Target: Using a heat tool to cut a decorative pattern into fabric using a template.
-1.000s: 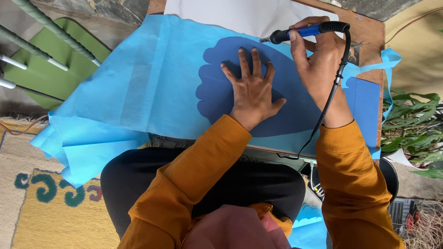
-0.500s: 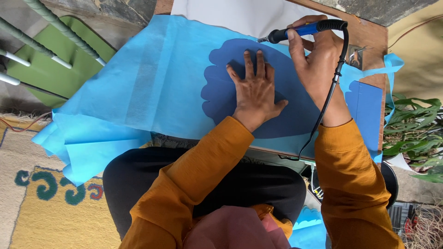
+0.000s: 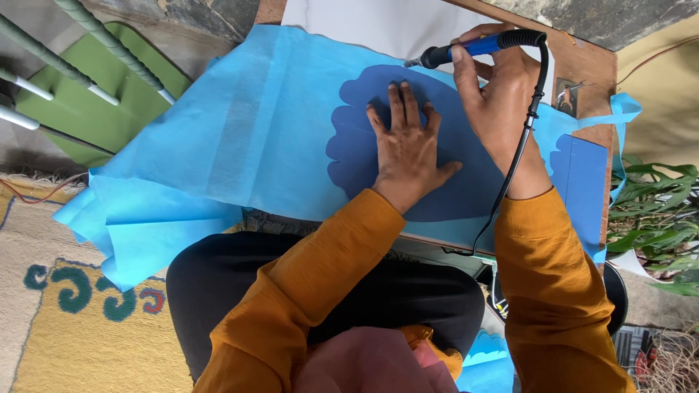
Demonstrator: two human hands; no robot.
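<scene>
Head view: left hand [image 3: 408, 156] flat on scalloped template [image 3: 364, 156]; right hand [image 3: 499, 94] grips soldering iron [image 3: 473, 47].

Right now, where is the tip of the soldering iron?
In the head view, upper middle: the soldering iron, held in the right hand, touches its tip to the top edge of the dark blue scalloped template.

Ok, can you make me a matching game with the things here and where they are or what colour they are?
Things:
1. left hand
2. right hand
3. chair
4. rug

Descriptions:
A. green, at the upper left
B. yellow, with curly patterns
C. pressed flat on the dark blue scalloped shape
D. gripping the corded tool with a blue handle

Pairs: 1-C, 2-D, 3-A, 4-B
</scene>
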